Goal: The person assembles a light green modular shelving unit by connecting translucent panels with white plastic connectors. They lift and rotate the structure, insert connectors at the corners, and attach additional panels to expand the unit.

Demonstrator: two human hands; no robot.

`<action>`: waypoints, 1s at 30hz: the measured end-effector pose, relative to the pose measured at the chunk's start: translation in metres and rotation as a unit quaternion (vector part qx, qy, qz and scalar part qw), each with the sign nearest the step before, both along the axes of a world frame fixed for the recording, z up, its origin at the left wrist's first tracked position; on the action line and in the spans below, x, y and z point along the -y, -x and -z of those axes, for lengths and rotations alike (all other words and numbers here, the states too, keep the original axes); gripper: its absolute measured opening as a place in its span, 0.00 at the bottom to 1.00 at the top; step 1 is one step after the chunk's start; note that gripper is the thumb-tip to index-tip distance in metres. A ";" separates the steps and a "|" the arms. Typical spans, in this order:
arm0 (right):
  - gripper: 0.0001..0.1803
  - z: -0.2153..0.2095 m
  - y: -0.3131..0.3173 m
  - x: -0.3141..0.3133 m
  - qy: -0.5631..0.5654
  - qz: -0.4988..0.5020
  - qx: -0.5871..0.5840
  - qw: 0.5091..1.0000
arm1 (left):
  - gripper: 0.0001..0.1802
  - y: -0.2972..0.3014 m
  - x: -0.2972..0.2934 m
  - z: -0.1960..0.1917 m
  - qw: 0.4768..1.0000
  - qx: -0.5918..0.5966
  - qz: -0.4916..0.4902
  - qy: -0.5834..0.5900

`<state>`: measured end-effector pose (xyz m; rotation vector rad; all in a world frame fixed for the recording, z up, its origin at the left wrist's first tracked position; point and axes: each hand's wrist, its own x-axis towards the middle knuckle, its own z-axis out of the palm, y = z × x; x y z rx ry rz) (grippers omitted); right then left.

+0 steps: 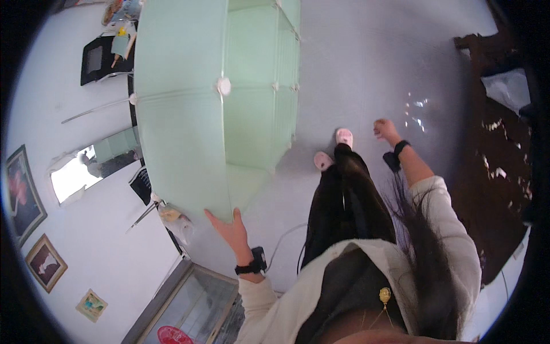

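A tall storage rack (177, 137) of pale green translucent panels, joined by round white connectors (223, 86), rises at my left with open compartments on its right side. My left hand (230, 232) is at the rack's near lower corner, thumb and a finger spread apart against it; the other fingers are hard to make out. Out to the right, over the grey floor, my right hand (387, 131) has its fingers curled in, with nothing visible in them. Both wrists wear black bands, each with a small dark box.
Dark wooden furniture (487, 172) with a plastic bag (509, 90) stands along the right. Framed pictures (46, 262) and a mirror (94, 163) are on the left wall. A sliding glass door (197, 304) is at the lower left. A thin cable (281, 239) runs beside my legs.
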<state>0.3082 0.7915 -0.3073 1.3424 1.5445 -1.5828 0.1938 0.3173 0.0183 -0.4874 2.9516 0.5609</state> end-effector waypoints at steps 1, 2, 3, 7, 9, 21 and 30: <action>0.17 -0.014 -0.012 -0.007 -0.009 0.009 -0.012 1.000 | 0.45 -0.005 0.001 -0.006 0.999 -0.019 -0.010 -0.045; 0.18 -0.026 -0.016 -0.022 -0.023 0.010 -0.034 0.999 | 0.45 -0.009 0.001 -0.009 0.994 -0.035 -0.027 -0.101; 0.18 -0.039 -0.022 -0.040 -0.034 0.006 -0.038 0.999 | 0.45 -0.018 -0.001 -0.015 0.984 -0.050 -0.037 -0.169; 0.18 -0.115 -0.082 -0.127 -0.084 -0.014 -0.056 0.995 | 0.35 -0.063 -0.006 -0.073 0.999 -0.004 0.006 -0.047; 0.18 -0.167 -0.112 -0.194 -0.123 -0.031 -0.028 0.991 | 0.27 -0.084 -0.011 -0.109 0.994 0.052 0.070 -0.072; 0.15 -0.406 0.188 -0.638 -0.270 -0.424 -0.055 0.863 | 0.13 0.050 -0.209 -0.225 0.854 0.459 0.239 -0.044; 0.19 -0.195 0.461 -0.323 -0.157 -0.474 -0.349 0.793 | 0.13 0.097 -0.213 0.023 0.943 0.173 0.226 -0.170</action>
